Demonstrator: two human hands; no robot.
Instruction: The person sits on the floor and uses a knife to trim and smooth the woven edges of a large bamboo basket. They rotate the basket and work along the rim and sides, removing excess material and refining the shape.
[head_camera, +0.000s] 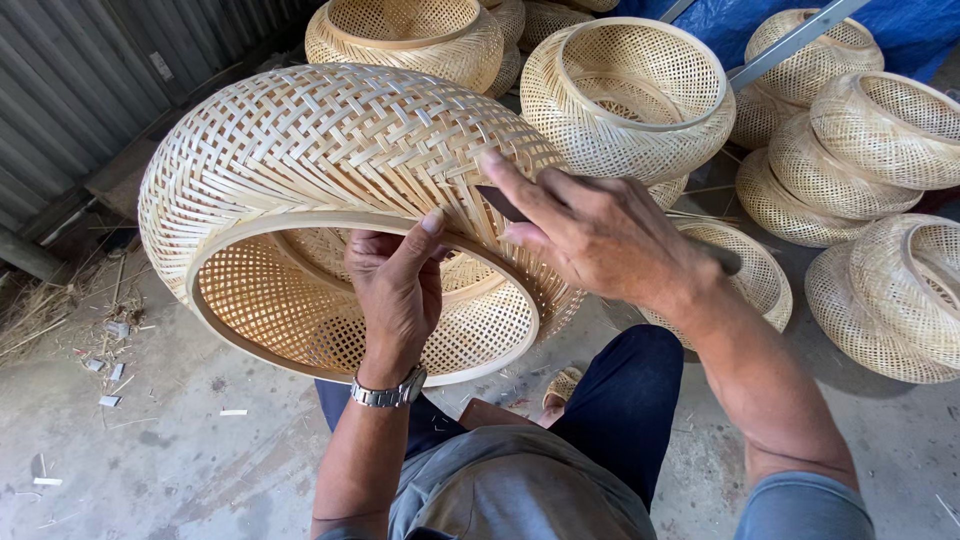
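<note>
One large woven bamboo basket (330, 160) fills the middle of the view, tipped so its round opening faces down toward the person's lap. The left hand (395, 285) reaches in through that opening – fingers curled inside, thumb pressed over the basket's rim (300, 222) – gripping the rim. A metal watch (388, 392) sits on that wrist, just below the basket. The right hand (600, 235) lies on the basket's outer wall at its right side, fingers closed around one thin dark blade (500, 203) whose tip touches the weave; the index finger stretches along the strips. Behind and to the right of the basket, at least nine finished baskets (630, 95) of the same shape are stacked and scattered – some only partly in view, so the count is not exact. Left of the basket stands a corrugated metal wall (90, 70); below it, on the concrete floor (170, 440), lie small white scraps (108, 400) and straw.
</note>
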